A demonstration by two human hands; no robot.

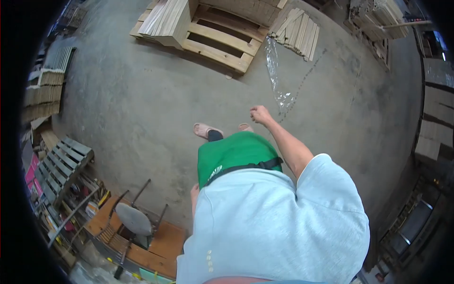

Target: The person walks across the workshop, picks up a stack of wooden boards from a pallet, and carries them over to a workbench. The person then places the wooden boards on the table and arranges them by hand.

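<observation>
My right hand (259, 114) is out in front of my body over the concrete floor, its fingers curled in and nothing visible in them. Closest to it is a clear plastic strip (273, 66) lying on the floor. Only part of my left hand (195, 191) shows at my side, beside the green apron (239, 154); its fingers are mostly hidden by my shirt. Below the apron, my feet in light sandals (206, 129) stand on the floor.
Ahead is a wooden pallet (220, 38) bearing stacked boards (165, 21). Loose wooden strips (297, 34) lie beside it. A slatted grey pallet (64, 165) leans at left, near an orange-brown desk (163, 241) with a grey chair (134, 218). Cartons (432, 139) line the right.
</observation>
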